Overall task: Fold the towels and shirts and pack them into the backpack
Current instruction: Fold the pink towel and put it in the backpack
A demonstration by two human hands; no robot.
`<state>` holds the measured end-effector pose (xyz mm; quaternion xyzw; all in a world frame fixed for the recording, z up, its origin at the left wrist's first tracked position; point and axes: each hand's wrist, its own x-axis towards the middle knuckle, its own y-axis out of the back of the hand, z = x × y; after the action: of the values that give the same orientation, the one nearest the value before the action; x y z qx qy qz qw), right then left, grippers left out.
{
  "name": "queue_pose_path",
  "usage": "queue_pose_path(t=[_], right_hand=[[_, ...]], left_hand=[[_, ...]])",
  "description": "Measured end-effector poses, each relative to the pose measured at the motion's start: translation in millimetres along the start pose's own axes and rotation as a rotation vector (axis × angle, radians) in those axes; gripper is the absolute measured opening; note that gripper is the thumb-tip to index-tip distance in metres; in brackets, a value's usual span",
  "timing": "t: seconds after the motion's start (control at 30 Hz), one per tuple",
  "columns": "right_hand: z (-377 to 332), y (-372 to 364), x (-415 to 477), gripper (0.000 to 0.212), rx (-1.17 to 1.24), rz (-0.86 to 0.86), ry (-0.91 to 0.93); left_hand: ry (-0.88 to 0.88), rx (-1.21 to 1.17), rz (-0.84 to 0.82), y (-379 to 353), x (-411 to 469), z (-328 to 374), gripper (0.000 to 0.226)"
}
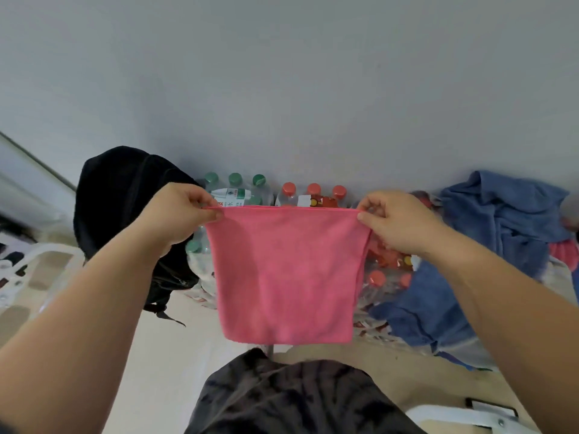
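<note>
We see the pink towel [286, 270] hanging in the air in front of the wall [282, 89], stretched flat along its top edge, with a doubled layer showing down its right side. The left hand [178, 211] pinches the top left corner and the right hand [398, 220] the top right corner, fingers clamped on the cloth. Behind the left hand stands the black backpack [125, 202]. Behind the towel we see green-capped bottles [235, 180] and, beside them, red-capped bottles [313, 189]. To the right lies crumpled blue cloth [501, 220], partly draped over the red-capped bottles.
</note>
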<state>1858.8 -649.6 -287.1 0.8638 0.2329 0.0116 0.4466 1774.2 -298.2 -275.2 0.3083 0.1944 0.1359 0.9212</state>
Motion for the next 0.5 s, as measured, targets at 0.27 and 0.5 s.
queue_pose_path(t=[0.27, 0.5], right_hand=[[-4.4, -51.8, 45.9, 0.012, 0.377, 0.054, -0.426], [-19.1, -66.3, 82.7, 0.011, 0.773, 0.159, -0.674]], left_hand=[[0.364, -0.303, -0.012, -41.5, 57.2, -22.0, 0.008], [0.396, -0.567, 0.006, -51.2, 96.6, -23.0, 0.012]])
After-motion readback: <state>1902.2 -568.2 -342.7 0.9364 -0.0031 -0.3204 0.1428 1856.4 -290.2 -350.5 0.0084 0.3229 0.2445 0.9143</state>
